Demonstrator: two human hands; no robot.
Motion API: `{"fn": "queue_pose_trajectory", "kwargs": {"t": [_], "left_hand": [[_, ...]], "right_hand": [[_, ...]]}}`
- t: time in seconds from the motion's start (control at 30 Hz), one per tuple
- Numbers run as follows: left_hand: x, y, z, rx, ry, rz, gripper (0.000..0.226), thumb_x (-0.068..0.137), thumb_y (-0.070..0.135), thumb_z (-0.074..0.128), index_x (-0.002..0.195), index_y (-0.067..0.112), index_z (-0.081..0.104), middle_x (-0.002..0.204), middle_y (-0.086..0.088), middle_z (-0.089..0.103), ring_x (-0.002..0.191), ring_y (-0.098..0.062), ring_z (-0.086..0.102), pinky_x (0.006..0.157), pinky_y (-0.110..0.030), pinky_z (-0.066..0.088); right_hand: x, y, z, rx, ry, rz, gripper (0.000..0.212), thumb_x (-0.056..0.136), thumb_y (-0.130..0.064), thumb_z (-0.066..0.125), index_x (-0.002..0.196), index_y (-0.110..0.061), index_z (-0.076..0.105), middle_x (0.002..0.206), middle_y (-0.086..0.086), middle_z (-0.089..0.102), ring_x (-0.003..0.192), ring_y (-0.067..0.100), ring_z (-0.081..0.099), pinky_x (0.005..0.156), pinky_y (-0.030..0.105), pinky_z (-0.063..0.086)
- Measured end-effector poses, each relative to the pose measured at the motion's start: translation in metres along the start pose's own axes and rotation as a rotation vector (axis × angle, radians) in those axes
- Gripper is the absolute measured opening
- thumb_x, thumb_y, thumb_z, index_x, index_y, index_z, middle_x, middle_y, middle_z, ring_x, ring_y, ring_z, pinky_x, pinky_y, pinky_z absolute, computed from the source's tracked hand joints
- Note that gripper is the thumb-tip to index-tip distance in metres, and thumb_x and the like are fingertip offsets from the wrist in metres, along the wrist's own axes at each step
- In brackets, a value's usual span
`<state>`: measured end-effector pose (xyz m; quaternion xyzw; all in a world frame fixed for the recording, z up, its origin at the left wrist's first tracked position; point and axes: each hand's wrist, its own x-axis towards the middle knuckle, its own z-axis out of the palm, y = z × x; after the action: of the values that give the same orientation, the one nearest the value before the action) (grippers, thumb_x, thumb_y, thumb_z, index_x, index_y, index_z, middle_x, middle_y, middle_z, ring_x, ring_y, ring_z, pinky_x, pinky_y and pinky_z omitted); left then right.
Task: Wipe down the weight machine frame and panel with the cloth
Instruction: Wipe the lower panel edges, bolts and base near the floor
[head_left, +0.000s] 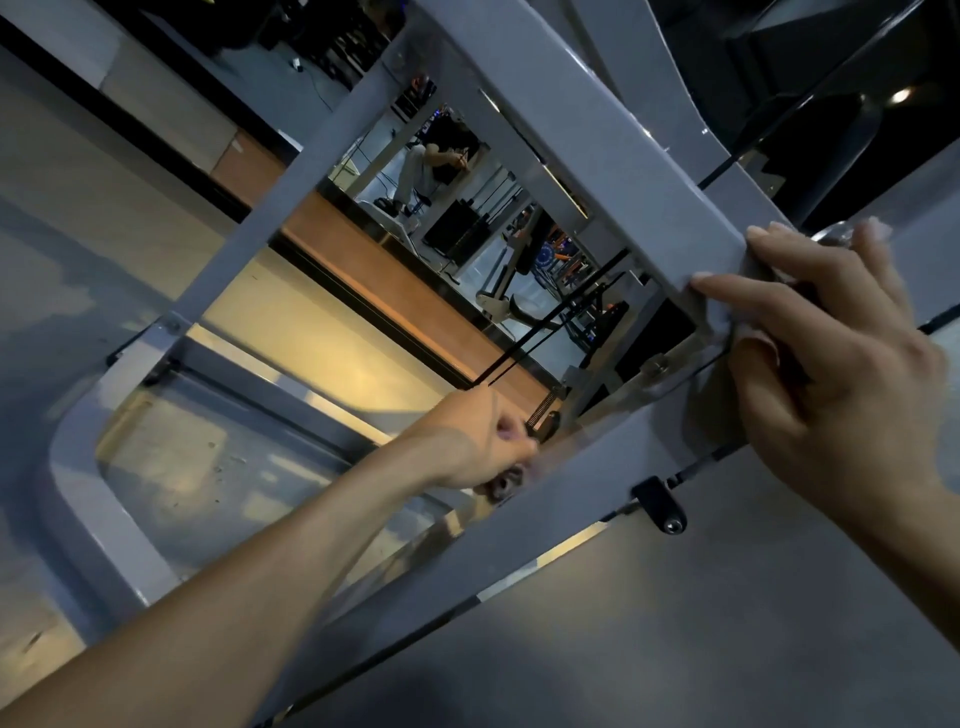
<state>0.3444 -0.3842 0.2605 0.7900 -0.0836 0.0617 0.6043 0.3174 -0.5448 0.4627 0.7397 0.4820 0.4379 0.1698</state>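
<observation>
The weight machine's grey metal frame fills the tilted view, and its flat grey panel lies at the lower right. My left hand reaches into the frame's opening. Its fingers are curled round a small greyish wad, apparently the cloth, and press it against the diagonal bar. My right hand holds the end of the upper frame bar. The fingers lie over the top and the thumb is tucked beneath. Most of the cloth is hidden inside the left fist.
Black cables and a coil spring run just above my left hand. A black bracket with a bolt sits on the panel's edge. Through the frame I see a seated person and other gym machines.
</observation>
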Motion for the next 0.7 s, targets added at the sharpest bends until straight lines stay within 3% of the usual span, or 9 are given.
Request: {"fn": "queue_pose_trajectory", "kwargs": {"t": [0.07, 0.17, 0.27, 0.37, 0.43, 0.53, 0.63, 0.7], "left_hand": [[0.003, 0.013, 0.003, -0.120, 0.066, 0.102, 0.019, 0.100, 0.035, 0.062, 0.093, 0.023, 0.075, 0.091, 0.008, 0.072, 0.089, -0.005, 0.066, 0.079, -0.028, 0.055], [0.006, 0.028, 0.006, -0.317, 0.140, 0.220, 0.019, 0.099, 0.030, 0.063, 0.114, 0.025, 0.075, 0.108, 0.010, 0.072, 0.101, -0.001, 0.065, 0.095, -0.029, 0.054], [0.015, 0.036, 0.012, -0.332, 0.204, 0.375, 0.023, 0.101, 0.025, 0.061, 0.121, 0.025, 0.073, 0.104, 0.005, 0.067, 0.097, -0.007, 0.066, 0.090, -0.027, 0.054], [0.027, 0.027, 0.015, -0.225, 0.171, 0.368, 0.022, 0.103, 0.025, 0.058, 0.119, 0.026, 0.073, 0.098, 0.001, 0.067, 0.085, -0.009, 0.067, 0.080, -0.031, 0.054], [0.035, 0.011, 0.013, -0.065, 0.079, 0.288, 0.023, 0.104, 0.024, 0.056, 0.118, 0.024, 0.074, 0.101, 0.002, 0.071, 0.088, -0.007, 0.067, 0.084, -0.033, 0.053], [0.039, 0.002, 0.007, -0.040, -0.016, 0.258, 0.024, 0.104, 0.024, 0.056, 0.119, 0.024, 0.074, 0.105, 0.005, 0.074, 0.098, -0.007, 0.068, 0.094, -0.033, 0.055], [0.034, 0.028, 0.007, -0.078, 0.119, 0.413, 0.024, 0.104, 0.026, 0.056, 0.123, 0.026, 0.072, 0.104, 0.007, 0.064, 0.098, -0.010, 0.063, 0.090, -0.031, 0.050], [0.031, 0.042, 0.009, -0.150, 0.219, 0.507, 0.023, 0.103, 0.026, 0.058, 0.120, 0.027, 0.072, 0.103, 0.007, 0.060, 0.102, -0.012, 0.061, 0.093, -0.034, 0.049]], "right_hand": [[-0.001, 0.001, 0.000, 0.010, -0.020, 0.013, 0.038, 0.092, -0.002, 0.054, 0.125, -0.010, 0.070, 0.139, 0.021, 0.056, 0.145, 0.000, 0.028, 0.111, 0.068, 0.034], [-0.002, 0.005, -0.001, 0.009, -0.069, 0.035, 0.040, 0.094, -0.007, 0.053, 0.130, -0.016, 0.066, 0.144, 0.015, 0.050, 0.144, -0.011, 0.014, 0.109, 0.068, 0.036], [-0.001, 0.003, -0.002, 0.011, -0.052, 0.021, 0.040, 0.092, -0.003, 0.054, 0.128, -0.014, 0.068, 0.141, 0.017, 0.053, 0.141, 0.000, 0.028, 0.102, 0.071, 0.040], [0.000, -0.001, -0.003, 0.014, -0.027, 0.009, 0.039, 0.091, 0.001, 0.054, 0.124, -0.010, 0.070, 0.137, 0.021, 0.057, 0.139, 0.005, 0.031, 0.100, 0.072, 0.041], [0.000, -0.001, -0.004, 0.013, -0.027, 0.013, 0.038, 0.092, 0.000, 0.053, 0.125, -0.010, 0.070, 0.137, 0.021, 0.056, 0.142, -0.004, 0.027, 0.102, 0.072, 0.040], [-0.001, 0.000, -0.002, 0.006, -0.025, 0.017, 0.038, 0.092, -0.001, 0.054, 0.125, -0.010, 0.070, 0.138, 0.022, 0.056, 0.141, 0.005, 0.032, 0.103, 0.072, 0.039], [-0.002, 0.000, 0.000, 0.009, 0.006, 0.012, 0.038, 0.091, 0.002, 0.054, 0.123, -0.009, 0.071, 0.136, 0.022, 0.058, 0.141, 0.007, 0.038, 0.108, 0.069, 0.037], [-0.002, -0.001, 0.000, 0.014, 0.010, 0.014, 0.038, 0.091, 0.002, 0.054, 0.123, -0.010, 0.072, 0.135, 0.021, 0.059, 0.143, -0.004, 0.028, 0.105, 0.069, 0.039]]}}
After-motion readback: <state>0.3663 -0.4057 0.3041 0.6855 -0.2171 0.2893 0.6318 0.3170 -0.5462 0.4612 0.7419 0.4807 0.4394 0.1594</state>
